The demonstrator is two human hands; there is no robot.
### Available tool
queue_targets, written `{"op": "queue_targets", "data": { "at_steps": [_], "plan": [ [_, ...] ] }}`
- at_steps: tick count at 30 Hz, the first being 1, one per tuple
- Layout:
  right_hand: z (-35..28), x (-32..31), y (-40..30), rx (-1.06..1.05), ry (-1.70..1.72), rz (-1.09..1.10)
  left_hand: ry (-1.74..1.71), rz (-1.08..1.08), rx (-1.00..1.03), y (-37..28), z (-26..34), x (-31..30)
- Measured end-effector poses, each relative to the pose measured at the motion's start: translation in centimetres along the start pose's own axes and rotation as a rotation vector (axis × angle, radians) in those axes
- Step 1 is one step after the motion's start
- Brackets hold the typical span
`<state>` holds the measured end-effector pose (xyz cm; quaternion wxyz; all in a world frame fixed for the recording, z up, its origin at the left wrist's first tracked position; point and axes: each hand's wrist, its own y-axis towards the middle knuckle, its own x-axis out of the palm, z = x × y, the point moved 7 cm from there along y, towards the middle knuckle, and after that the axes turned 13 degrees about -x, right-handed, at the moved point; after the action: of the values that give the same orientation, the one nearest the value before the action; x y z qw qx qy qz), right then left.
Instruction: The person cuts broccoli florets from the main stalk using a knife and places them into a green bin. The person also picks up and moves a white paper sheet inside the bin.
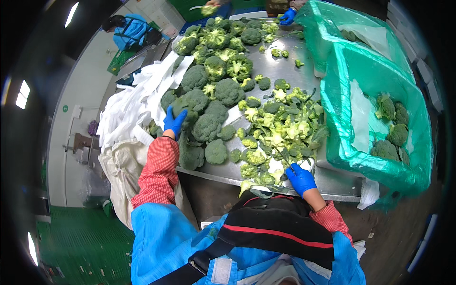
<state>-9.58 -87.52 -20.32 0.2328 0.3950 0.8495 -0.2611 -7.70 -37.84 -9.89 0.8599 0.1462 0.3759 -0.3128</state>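
Note:
My left hand [174,123], in a blue glove, is spread against the near-left side of a green broccoli head [185,107], thumb and fingers around its edge. The underside of that head is hidden. Several more broccoli heads [206,127] are heaped around it on a steel table [256,58]. My right hand [301,179], gloved in blue too, is closed on a slim dark tool [284,156], which looks like a thin knife. It rests low over a pile of cut florets and pale stem pieces [281,124] near the table's front edge.
Green plastic-lined crates [331,117] stand along the right; the nearer holds several broccoli heads [397,131]. White strips [131,101] and a cream sack [126,167] lie at the left. A co-worker's gloved hand [288,16] is at the far end. Another person [131,32] works behind.

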Motion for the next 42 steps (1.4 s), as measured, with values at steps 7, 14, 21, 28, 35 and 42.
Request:
{"op": "queue_targets", "data": {
  "at_steps": [7,14,21,28,35,42],
  "plan": [
    [2.9,-2.2,-2.9,-0.149,0.004,0.226,0.578,0.466,-0.15,2.1,-0.5,1.7],
    [3.9,-4.2,-6.7,-0.195,-0.01,0.423,-0.351,-0.598,0.992,-19.5,37.4,15.9],
    [7.4,-6.9,-9.5,-0.052,-0.013,0.35,0.23,-1.148,1.72,-45.9,46.8,33.9],
    [10.6,-6.3,-11.4,-0.05,0.029,0.316,0.654,-1.122,1.634,-54.3,44.5,47.1],
    [11.0,-6.2,-12.0,-0.073,0.036,0.334,0.601,-1.136,1.766,-53.9,44.4,46.8],
    [8.2,-6.4,-11.0,-0.228,0.024,0.404,0.608,-0.734,1.95,-48.2,49.4,37.7]
  ]
}}
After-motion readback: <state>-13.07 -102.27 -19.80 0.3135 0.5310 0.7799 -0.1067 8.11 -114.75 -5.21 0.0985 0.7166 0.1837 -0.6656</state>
